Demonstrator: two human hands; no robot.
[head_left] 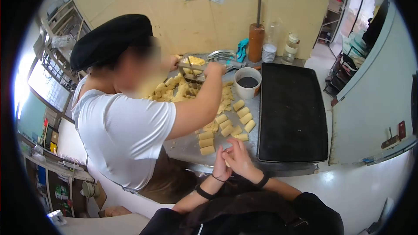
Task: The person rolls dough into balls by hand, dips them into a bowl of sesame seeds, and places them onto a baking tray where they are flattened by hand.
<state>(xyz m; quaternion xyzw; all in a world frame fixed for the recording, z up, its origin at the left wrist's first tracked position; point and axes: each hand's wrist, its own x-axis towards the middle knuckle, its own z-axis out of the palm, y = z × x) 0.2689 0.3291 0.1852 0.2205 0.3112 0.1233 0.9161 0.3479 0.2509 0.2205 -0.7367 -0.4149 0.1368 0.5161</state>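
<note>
Just in front of the table edge, my left hand and my right hand are brought together, fingers curled inward. A small pale piece of dough shows between them, mostly covered by the fingers. Nearest to my hands on the metal table lie several short yellow dough cylinders, some in rows. To the right is a large black baking tray. A white tub with dark contents stands beside the tray's far left corner.
At my left a co-worker in a white shirt reaches over a heap of dough pieces, both hands on a metal tool. Along the wall stand a wooden rolling pin, stacked plastic cups and a bottle.
</note>
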